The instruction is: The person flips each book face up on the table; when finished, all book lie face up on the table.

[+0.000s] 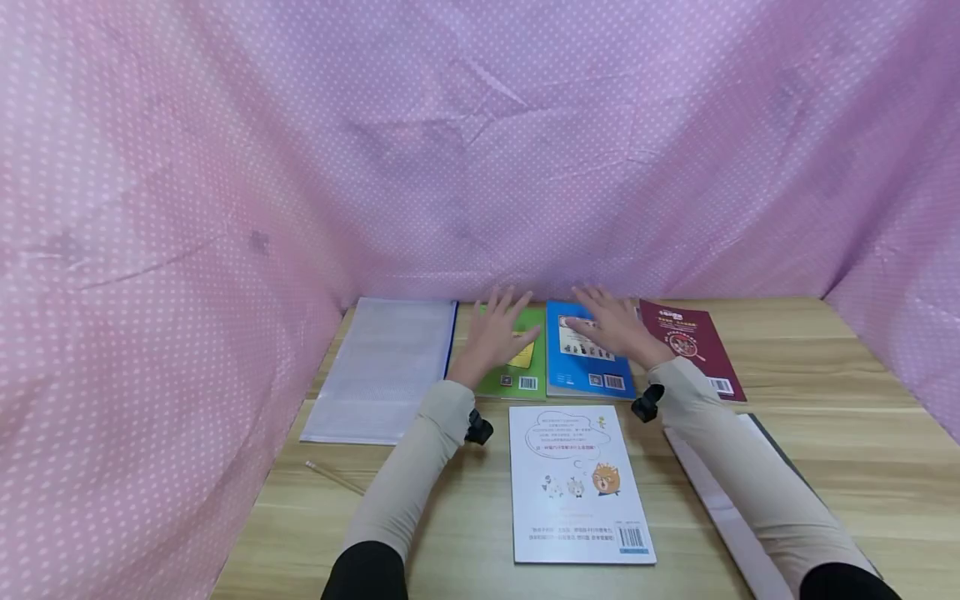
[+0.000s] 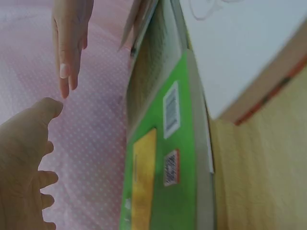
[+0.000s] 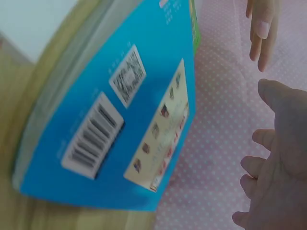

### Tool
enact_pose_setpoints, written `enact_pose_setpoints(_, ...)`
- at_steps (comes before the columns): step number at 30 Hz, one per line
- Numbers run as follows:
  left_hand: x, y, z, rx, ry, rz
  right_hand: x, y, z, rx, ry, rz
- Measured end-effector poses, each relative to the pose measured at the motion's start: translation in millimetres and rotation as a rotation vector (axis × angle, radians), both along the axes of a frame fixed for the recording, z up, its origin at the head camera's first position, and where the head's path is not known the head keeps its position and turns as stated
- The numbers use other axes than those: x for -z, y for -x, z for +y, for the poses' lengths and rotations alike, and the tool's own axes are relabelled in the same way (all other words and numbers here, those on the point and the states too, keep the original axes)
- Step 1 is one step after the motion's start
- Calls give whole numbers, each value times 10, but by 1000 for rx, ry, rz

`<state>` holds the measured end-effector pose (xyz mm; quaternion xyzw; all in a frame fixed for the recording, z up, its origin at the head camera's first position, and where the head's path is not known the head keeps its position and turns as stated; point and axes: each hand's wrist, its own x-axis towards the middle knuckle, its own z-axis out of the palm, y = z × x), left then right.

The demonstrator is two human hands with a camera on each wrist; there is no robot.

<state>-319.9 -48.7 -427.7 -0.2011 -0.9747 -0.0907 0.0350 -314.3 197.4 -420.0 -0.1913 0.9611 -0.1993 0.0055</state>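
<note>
My left hand (image 1: 495, 335) is spread, its fingers straight, above the green book (image 1: 489, 386) at the back of the table. Over the blue book (image 1: 561, 379), just right of the green one, is my right hand (image 1: 617, 330), also with straight, parted fingers. Neither hand grips anything. In the left wrist view the green book (image 2: 178, 191) lies beside the hand, its barcode side up. The right wrist view shows the blue book (image 3: 91, 115) apart from the fingers. A white book (image 1: 558, 492) with cartoon animals lies nearer, between the forearms.
A maroon book (image 1: 708, 354) lies at the back right, a pale mesh pouch (image 1: 382, 371) at the back left. Near the left forearm is a thin pencil-like stick (image 1: 333, 476). My right forearm partly covers a flat pale item (image 1: 708, 500). Pink dotted cloth (image 1: 480, 167) surrounds the table.
</note>
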Motion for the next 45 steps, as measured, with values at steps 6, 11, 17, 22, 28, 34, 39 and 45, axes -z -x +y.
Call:
enact_pose_setpoints(6,-140,-32,106,30,-30,-18,-160,21,112,1,-14,-24)
enact_pose_setpoints(11,-239,-84,280,66,-41,-15,-306,41,295,-11,13,-8)
enact_pose_setpoints(17,-200,-248,562,146,-139,-49,-341,-13,625,-23,49,-20)
enact_pose_setpoints(22,-111,-391,821,211,-327,-145,-330,-52,938,-31,102,-30)
enact_pose_setpoints(28,-53,-481,1096,272,-497,-264,-348,-83,1219,14,140,-80)
enact_pose_setpoints(34,54,-489,1337,272,-661,-300,-281,-37,1491,77,158,-142)
enact_pose_setpoints(39,174,-506,1475,234,-725,-322,-153,7,1739,125,237,-204)
enact_pose_setpoints(45,305,-516,1573,219,-709,-324,-14,53,1954,180,274,-275)
